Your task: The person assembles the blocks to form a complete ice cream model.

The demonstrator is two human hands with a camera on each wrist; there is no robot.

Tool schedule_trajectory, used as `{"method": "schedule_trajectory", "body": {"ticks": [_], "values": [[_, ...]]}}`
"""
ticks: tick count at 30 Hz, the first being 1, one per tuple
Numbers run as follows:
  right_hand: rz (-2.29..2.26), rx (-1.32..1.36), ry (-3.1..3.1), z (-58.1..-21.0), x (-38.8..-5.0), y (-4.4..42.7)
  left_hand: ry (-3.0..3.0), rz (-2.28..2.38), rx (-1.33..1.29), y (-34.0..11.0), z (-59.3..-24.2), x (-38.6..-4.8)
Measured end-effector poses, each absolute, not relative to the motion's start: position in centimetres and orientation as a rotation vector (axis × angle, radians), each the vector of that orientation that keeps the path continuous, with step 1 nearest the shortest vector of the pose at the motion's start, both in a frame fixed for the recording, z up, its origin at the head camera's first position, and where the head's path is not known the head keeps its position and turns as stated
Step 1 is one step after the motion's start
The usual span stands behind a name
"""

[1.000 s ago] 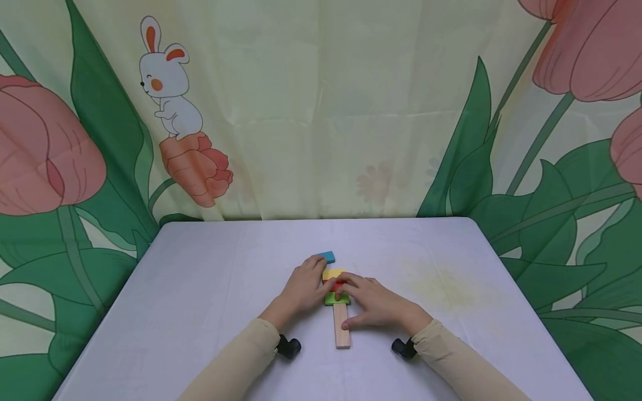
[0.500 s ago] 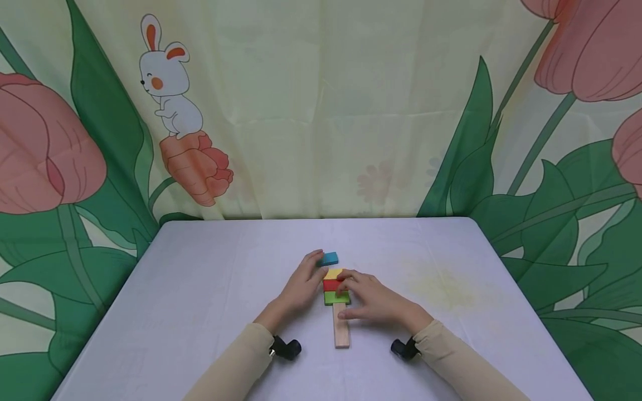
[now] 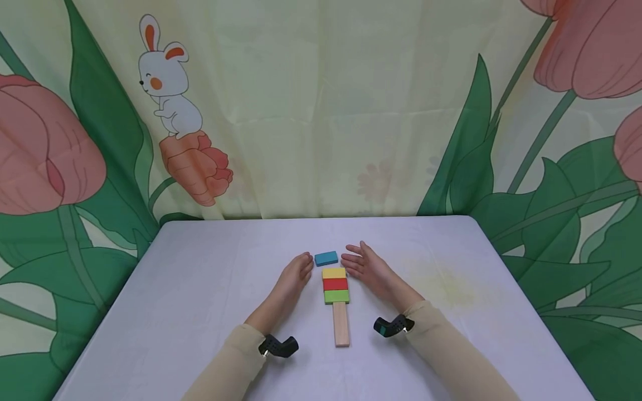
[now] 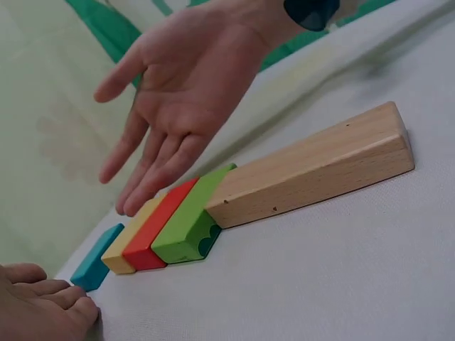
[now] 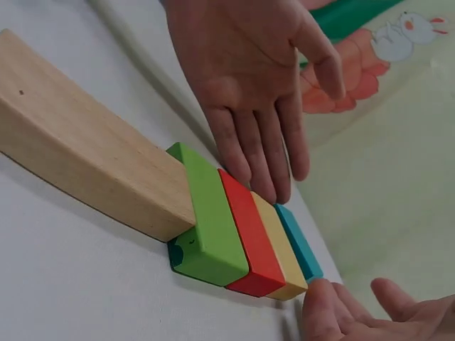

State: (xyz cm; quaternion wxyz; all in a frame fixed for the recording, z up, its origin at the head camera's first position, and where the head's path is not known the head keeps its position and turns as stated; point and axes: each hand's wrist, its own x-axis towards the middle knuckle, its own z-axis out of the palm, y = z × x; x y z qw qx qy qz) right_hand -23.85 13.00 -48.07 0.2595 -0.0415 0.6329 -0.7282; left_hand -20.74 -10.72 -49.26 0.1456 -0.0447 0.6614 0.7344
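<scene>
A long bare wooden block (image 3: 341,324) lies lengthwise at the table's middle. Against its far end sit a green block (image 3: 336,296), a red block (image 3: 335,284) and a yellow block (image 3: 334,273), side by side in a row. Beyond them a blue block (image 3: 326,258) lies slightly askew, with a small gap to the yellow one. The left hand (image 3: 291,284) is held just left of the blue block, fingers fairly straight. On the other side, the right hand (image 3: 373,273) has its fingers spread, palm turned inward. Neither hand grips anything.
A white cloth covers the table (image 3: 210,289). Behind it hangs a curtain (image 3: 321,111) printed with tulips and a rabbit. A black wrist camera (image 3: 281,346) is strapped to the left wrist, another black camera (image 3: 391,326) to the right.
The right hand has left the green and red blocks and moved away to the blue block's right side. The left hand has drawn slightly left. The blue block now lies fully uncovered.
</scene>
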Motion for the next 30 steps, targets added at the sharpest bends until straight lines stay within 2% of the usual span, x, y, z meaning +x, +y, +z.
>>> {"method": "schedule_trajectory", "body": {"ticks": [11, 30], "values": [[-2.073, -0.048, 1.546, -48.5, -24.7, 12.8, 1.818, 2.165, -0.096, -10.6, -49.6, -21.0], [-2.024, -0.042, 1.589, -48.8, -23.3, 13.8, 1.778, 2.128, -0.017, -10.4, -49.8, -21.1]]}}
